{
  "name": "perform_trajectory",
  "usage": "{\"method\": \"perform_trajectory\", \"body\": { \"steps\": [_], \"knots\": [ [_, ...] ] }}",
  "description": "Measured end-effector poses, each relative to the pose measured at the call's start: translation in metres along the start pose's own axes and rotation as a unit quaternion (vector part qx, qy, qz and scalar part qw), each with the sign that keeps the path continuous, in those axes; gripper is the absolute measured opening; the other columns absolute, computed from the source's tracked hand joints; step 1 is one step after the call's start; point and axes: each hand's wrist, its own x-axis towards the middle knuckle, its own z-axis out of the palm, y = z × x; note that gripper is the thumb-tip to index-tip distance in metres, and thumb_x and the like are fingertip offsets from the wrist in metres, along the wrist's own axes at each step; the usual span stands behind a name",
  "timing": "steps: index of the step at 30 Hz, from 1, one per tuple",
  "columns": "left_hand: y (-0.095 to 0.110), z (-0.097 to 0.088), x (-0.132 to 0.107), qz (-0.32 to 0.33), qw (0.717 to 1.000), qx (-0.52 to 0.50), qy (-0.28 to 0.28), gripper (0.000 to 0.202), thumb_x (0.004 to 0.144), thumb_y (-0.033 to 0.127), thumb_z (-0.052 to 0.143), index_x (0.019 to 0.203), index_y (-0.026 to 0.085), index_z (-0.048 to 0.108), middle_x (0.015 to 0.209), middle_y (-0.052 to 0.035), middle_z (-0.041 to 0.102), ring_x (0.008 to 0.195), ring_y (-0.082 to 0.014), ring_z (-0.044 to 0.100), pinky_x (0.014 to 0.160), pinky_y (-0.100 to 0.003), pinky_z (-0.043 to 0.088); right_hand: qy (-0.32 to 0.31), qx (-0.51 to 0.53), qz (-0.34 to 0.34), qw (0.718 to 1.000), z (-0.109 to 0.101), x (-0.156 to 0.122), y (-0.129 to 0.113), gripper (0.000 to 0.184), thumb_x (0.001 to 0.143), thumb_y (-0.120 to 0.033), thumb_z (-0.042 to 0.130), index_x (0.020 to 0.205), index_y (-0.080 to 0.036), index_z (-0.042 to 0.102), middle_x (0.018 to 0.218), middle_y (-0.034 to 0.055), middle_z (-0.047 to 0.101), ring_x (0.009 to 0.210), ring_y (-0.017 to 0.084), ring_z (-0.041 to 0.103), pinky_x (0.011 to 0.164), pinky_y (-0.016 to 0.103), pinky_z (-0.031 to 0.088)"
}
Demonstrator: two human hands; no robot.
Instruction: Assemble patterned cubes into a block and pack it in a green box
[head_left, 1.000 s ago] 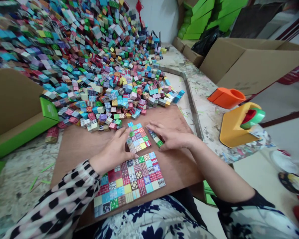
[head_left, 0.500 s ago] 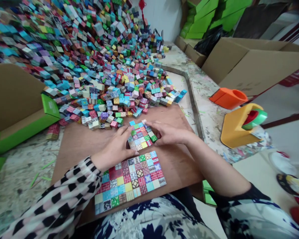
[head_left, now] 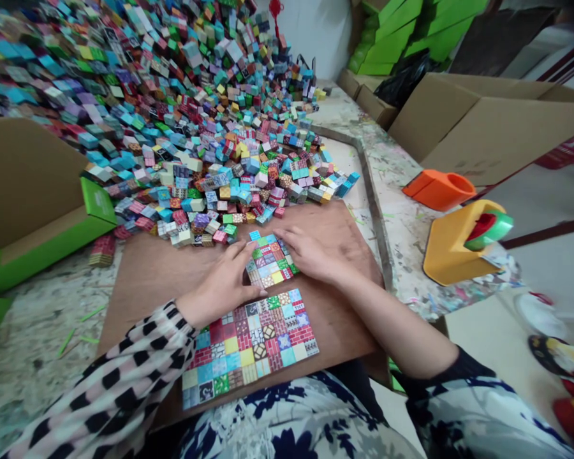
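Note:
Patterned cubes form a small, tight slab [head_left: 270, 261] on the brown wooden board [head_left: 172, 271]. My left hand [head_left: 222, 277] cups its left side, thumb at the near corner and fingers toward the far edge. Against the right side presses my right hand [head_left: 309, 254], its fingers reaching along that edge to the far corner. Between them the hands grip the slab. One light-blue cube [head_left: 254, 235] juts out at its far left corner. Nearer to me lies a larger flat rectangle of patterned cubes [head_left: 258, 344], partly covered by my left wrist.
A huge heap of loose cubes [head_left: 210, 146] spreads behind the board. A green-edged cardboard box [head_left: 29, 185] stands at left. On the right are an orange holder [head_left: 437, 190], a yellow tape dispenser [head_left: 452, 245] and a large open carton [head_left: 483, 127].
My right hand has shifted slightly left and flattened against the slab, where its fingers were more curled at a row of cubes. My left hand has stayed nearly still.

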Motion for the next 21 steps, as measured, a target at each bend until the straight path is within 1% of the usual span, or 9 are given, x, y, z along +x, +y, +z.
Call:
{"method": "perform_trajectory", "body": {
  "steps": [2,5,8,10,12,14,17,19,21],
  "knots": [
    [0.0,0.0,0.0,0.001,1.0,-0.002,0.0,0.094,0.069,0.048,0.075,0.148,0.018,0.034,0.15,-0.0185,0.036,0.137,-0.0355,0.038,0.114,-0.05,0.033,0.033,0.002,0.017,0.999,0.001,-0.004,0.0,0.042,0.094,-0.016,0.042,0.134,-0.016,0.053,0.123,0.0122,0.06,0.114,0.021,0.056,0.1,0.037,0.044],
    [0.001,-0.001,0.0,0.001,1.0,-0.001,0.002,0.093,0.069,0.048,0.075,0.147,0.018,0.035,0.151,-0.0181,0.036,0.137,-0.036,0.038,0.114,-0.051,0.033,0.073,-0.007,0.068,0.995,0.0,-0.004,-0.001,0.036,0.094,-0.013,0.041,0.125,-0.014,0.06,0.114,0.0123,0.063,0.111,0.02,0.057,0.097,0.035,0.045],
    [0.002,-0.001,0.0,-0.006,1.0,0.005,0.002,0.095,0.067,0.049,0.076,0.147,0.014,0.036,0.151,-0.0202,0.036,0.138,-0.0365,0.037,0.114,-0.05,0.032,0.055,-0.014,0.082,0.995,-0.001,-0.002,-0.004,0.032,0.091,-0.009,0.046,0.116,-0.012,0.064,0.107,0.0112,0.065,0.103,0.02,0.059,0.094,0.034,0.046],
    [0.002,0.0,0.0,-0.011,1.0,0.011,0.0,0.096,0.067,0.049,0.076,0.147,0.014,0.036,0.151,-0.0203,0.036,0.139,-0.0365,0.037,0.114,-0.05,0.032,0.05,-0.022,0.082,0.995,-0.002,-0.001,-0.006,0.031,0.09,-0.009,0.047,0.114,-0.014,0.065,0.106,0.0098,0.065,0.101,0.02,0.059,0.092,0.033,0.046],
    [0.001,0.001,0.0,-0.01,1.0,0.02,-0.002,0.096,0.067,0.05,0.075,0.146,0.013,0.037,0.151,-0.0203,0.036,0.139,-0.0364,0.036,0.114,-0.05,0.032,0.067,-0.044,0.089,0.993,-0.003,0.001,-0.011,0.029,0.091,-0.013,0.047,0.115,-0.016,0.064,0.107,0.0098,0.063,0.1,0.021,0.058,0.09,0.034,0.046],
    [0.001,0.001,0.0,-0.002,1.0,0.03,-0.003,0.094,0.068,0.051,0.075,0.146,0.012,0.038,0.152,-0.0205,0.036,0.14,-0.0362,0.035,0.115,-0.049,0.032,0.081,-0.077,0.085,0.99,-0.003,0.006,-0.018,0.027,0.094,-0.02,0.047,0.114,-0.017,0.064,0.108,0.0105,0.061,0.101,0.022,0.057,0.09,0.036,0.045],
    [0.002,-0.001,0.001,0.012,0.999,0.043,-0.012,0.091,0.07,0.05,0.073,0.145,0.013,0.038,0.151,-0.0207,0.036,0.14,-0.0368,0.034,0.114,-0.05,0.032,0.069,-0.141,0.064,0.985,0.0,0.021,-0.032,0.028,0.096,-0.035,0.047,0.106,-0.018,0.067,0.107,0.0114,0.063,0.104,0.027,0.054,0.09,0.041,0.042],
    [0.005,-0.004,0.001,0.024,0.998,0.047,-0.027,0.088,0.072,0.047,0.072,0.145,0.013,0.037,0.15,-0.021,0.035,0.139,-0.0375,0.034,0.113,-0.051,0.033,0.057,-0.18,0.069,0.98,0.005,0.034,-0.043,0.032,0.093,-0.043,0.05,0.097,-0.017,0.068,0.102,0.0124,0.065,0.104,0.031,0.053,0.087,0.044,0.042],
    [0.009,-0.008,0.002,0.033,0.997,0.05,-0.045,0.085,0.073,0.045,0.07,0.144,0.012,0.037,0.147,-0.0213,0.037,0.136,-0.0377,0.037,0.112,-0.051,0.035,0.051,-0.198,0.082,0.975,0.01,0.044,-0.05,0.033,0.09,-0.046,0.052,0.092,-0.017,0.068,0.098,0.0127,0.067,0.101,0.032,0.053,0.084,0.044,0.042]
  ]
}}
